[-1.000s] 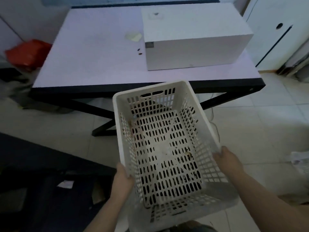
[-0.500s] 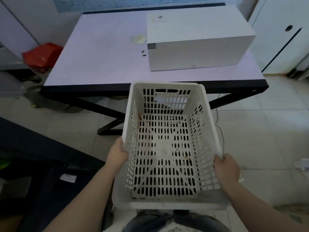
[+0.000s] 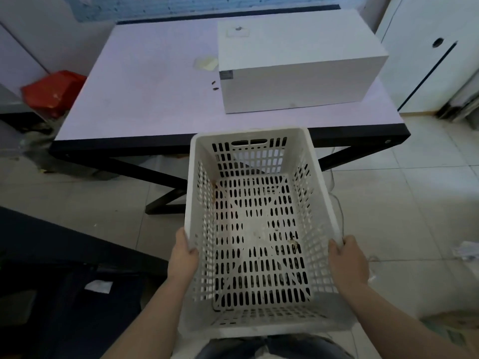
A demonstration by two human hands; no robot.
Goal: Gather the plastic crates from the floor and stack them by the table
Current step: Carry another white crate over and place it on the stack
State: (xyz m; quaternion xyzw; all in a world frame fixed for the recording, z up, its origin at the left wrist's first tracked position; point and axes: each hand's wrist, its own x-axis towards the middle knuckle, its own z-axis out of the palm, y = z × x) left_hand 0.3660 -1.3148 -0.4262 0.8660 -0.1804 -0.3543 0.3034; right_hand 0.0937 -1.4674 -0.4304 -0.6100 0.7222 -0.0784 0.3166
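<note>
While both hands are holding it off the floor, one white slotted plastic crate [image 3: 255, 229] is hanging open side up just near of the table [image 3: 145, 81], its far rim overlapping the table's dark front edge. Left hand [image 3: 182, 257] is gripping the left rim, thumb hooked inside, fingers hidden beneath. Right hand [image 3: 348, 260] is gripping the right rim, fingers curled over it. One white box [image 3: 298, 63] is sitting on the tabletop, far right. One red bag [image 3: 53, 90] is lying left of the table.
</note>
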